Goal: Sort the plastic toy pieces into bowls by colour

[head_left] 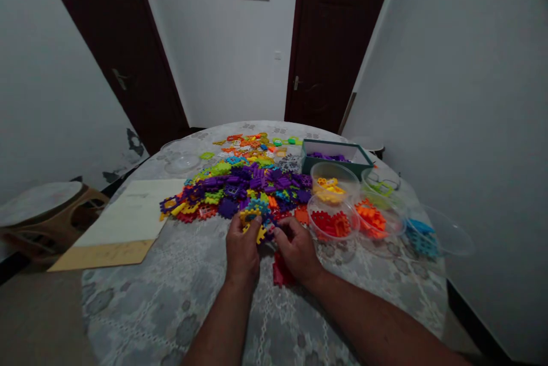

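Observation:
Both hands meet in front of a large heap of toothed plastic building pieces [257,180] in purple, green, yellow, blue and red. My left hand [242,249] is closed on a yellow toothed building piece [252,218], which sits among blue and purple ones. Closed at the fingertips, my right hand [297,246] pinches a dark purple building piece [270,223] on the right side of the same cluster. Whether these pieces are joined I cannot tell. A red piece [280,272] lies on the table, partly under my right hand.
Clear tubs to the right hold yellow pieces [329,189], red pieces [329,224], orange pieces [370,217] and blue pieces [422,237]. Behind them stands a green box [334,155] with purple pieces. Paper sheets [124,217] overhang the left edge of the round table [192,309].

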A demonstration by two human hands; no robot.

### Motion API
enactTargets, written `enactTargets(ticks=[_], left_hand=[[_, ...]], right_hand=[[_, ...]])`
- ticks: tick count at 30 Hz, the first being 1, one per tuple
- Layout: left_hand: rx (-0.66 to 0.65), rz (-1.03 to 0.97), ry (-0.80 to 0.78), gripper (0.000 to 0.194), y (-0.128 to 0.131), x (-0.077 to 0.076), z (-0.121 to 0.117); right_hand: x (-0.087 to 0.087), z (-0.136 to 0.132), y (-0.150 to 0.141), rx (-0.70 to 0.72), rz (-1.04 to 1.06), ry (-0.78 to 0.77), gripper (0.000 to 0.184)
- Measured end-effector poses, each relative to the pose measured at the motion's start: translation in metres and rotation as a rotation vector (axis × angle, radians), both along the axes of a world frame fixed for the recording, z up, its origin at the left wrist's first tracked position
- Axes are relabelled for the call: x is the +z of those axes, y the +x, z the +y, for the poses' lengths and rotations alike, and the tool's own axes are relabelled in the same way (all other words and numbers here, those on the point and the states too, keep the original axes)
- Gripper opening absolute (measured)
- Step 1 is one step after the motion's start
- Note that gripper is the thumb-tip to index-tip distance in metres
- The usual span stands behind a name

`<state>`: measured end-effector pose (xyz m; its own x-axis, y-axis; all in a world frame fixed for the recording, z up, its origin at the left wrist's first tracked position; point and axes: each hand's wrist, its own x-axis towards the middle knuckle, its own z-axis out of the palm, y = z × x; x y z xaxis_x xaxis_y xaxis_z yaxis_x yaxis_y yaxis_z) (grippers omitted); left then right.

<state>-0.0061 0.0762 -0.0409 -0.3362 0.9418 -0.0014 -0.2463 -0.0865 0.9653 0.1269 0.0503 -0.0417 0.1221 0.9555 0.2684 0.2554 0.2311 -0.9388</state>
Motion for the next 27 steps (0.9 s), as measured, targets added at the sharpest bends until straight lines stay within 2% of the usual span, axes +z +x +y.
enactTargets(ticks=[4, 6, 9, 13, 18, 22, 27], left_hand=[[0.015, -0.236, -0.063, 0.046, 0.005, 0.000, 0.003], [0.009, -0.292, -0.104, 0.048, 0.005, 0.004, 0.003], [-0.016, -0.277, -0.131, 0.045, 0.003, 0.010, 0.002], [-0.032, -0.258, -0.158, 0.041, 0.002, 0.014, 0.002], [-0.035, -0.270, -0.177, 0.041, 0.000, 0.015, 0.004], [-0.049, -0.233, -0.179, 0.041, -0.001, 0.014, 0.007], [-0.043, -0.215, -0.147, 0.040, -0.003, 0.011, 0.009]], right_hand=[[0.004, 0.000, 0.002, -0.097, 0.008, 0.011, 0.012], [0.005, -0.001, 0.003, -0.112, -0.013, 0.042, 0.010], [0.006, -0.003, 0.003, -0.106, -0.095, 0.137, 0.008], [0.005, -0.005, 0.003, -0.083, -0.224, 0.345, 0.011], [0.008, -0.008, 0.003, 0.021, -0.305, 0.617, 0.014], [0.009, -0.010, 0.002, 0.093, -0.333, 0.655, 0.017], [0.005, -0.008, -0.001, 0.094, -0.357, 0.667, 0.015]])
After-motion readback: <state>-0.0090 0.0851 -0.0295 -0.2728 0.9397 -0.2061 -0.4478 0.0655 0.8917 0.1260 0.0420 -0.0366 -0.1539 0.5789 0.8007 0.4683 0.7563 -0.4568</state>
